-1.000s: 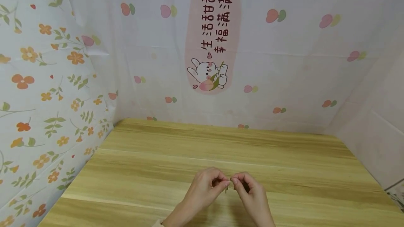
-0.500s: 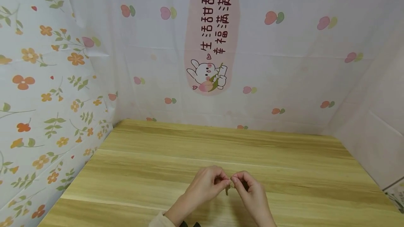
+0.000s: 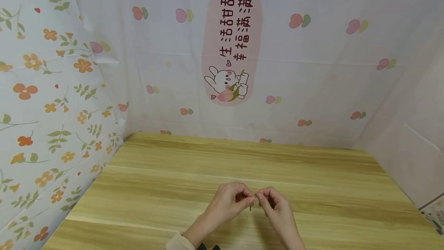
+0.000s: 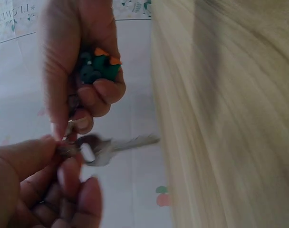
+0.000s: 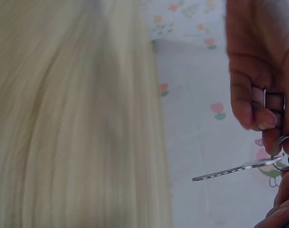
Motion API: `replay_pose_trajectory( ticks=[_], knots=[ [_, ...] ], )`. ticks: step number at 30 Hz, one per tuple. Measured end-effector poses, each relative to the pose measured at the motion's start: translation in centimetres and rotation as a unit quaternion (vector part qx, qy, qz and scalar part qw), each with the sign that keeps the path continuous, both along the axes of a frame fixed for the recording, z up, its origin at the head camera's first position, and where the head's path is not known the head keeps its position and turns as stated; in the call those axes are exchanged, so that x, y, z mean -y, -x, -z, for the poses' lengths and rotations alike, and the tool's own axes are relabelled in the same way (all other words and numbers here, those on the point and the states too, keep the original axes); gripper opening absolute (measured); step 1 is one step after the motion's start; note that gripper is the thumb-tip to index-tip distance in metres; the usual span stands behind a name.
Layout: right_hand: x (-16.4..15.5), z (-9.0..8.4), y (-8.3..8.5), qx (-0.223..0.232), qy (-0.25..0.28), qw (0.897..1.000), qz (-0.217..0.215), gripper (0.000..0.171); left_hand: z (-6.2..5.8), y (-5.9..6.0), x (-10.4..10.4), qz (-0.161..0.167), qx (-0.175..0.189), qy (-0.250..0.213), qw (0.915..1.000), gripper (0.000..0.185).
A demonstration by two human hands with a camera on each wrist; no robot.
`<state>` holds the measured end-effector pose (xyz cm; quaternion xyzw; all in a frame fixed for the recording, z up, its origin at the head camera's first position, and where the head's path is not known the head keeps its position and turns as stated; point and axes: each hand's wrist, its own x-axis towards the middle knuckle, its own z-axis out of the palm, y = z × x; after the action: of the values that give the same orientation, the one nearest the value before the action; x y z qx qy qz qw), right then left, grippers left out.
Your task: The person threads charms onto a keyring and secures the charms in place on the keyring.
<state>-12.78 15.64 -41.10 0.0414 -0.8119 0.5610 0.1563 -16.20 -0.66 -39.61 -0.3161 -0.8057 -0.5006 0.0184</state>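
In the head view my left hand point(image 3: 227, 201) and right hand point(image 3: 279, 207) meet fingertip to fingertip above the wooden table, with a key point(image 3: 251, 206) hanging between them. The left wrist view shows my left hand point(image 4: 85, 66) curled round a small green-and-orange charm point(image 4: 108, 66), its thumb and finger pinching a metal clasp point(image 4: 68, 129). My right hand point(image 4: 35, 175) pinches the key ring there, beside the silver key point(image 4: 128, 145). In the right wrist view my right hand point(image 5: 258, 80) is at the split ring point(image 5: 279, 145); the key point(image 5: 235, 170) shows edge-on. Fingers partly hide the ring.
A wood-grain table point(image 3: 156, 188) spreads under both hands. Behind it hangs a pale printed curtain point(image 3: 312, 76), with a flowered curtain point(image 3: 52, 107) at the left. Small dark objects point(image 3: 208, 247) show at the bottom edge near the left sleeve point(image 3: 179, 242).
The key has turned between the fingers, looking broader half a second ago and narrow now. Both hands stay together, shifted slightly. Dark objects have come into view at the bottom edge.
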Motion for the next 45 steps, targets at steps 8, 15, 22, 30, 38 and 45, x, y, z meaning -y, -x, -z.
replay_pose_trajectory(
  ticks=[8, 15, 22, 30, 38, 45],
  knots=[
    [0.12, 0.40, 0.02, -0.093, -0.040, 0.995, -0.009, 0.010, -0.23, 0.18, -0.08, 0.001, 0.032, 0.012, 0.9994, 0.016],
    [-0.28, 0.06, 0.04, 0.035, 0.040, 0.999, -0.006, 0.009, 0.04, 0.30, -0.36, -0.004, 0.000, -0.013, 0.9999, 0.014],
    [-0.28, 0.43, 0.07, -0.030, 0.013, 0.999, -0.015, 0.006, -0.13, 0.17, -0.41, 0.008, 0.025, 0.010, 0.9996, 0.011],
    [-0.03, 0.61, 0.05, -0.102, -0.034, 0.994, -0.014, 0.013, -0.21, 0.26, -0.52, 0.003, 0.036, 0.024, 0.9991, 0.015],
    [-0.18, 0.76, -0.15, -0.070, -0.013, 0.997, 0.002, 0.009, 0.43, 0.18, -0.74, -0.002, -0.029, 0.003, 0.9996, 0.015],
    [-0.11, 0.74, -0.37, -0.094, -0.025, 0.995, -0.010, 0.011, 0.29, 0.10, -0.53, 0.011, -0.014, 0.006, 0.9998, 0.016]
  ],
)
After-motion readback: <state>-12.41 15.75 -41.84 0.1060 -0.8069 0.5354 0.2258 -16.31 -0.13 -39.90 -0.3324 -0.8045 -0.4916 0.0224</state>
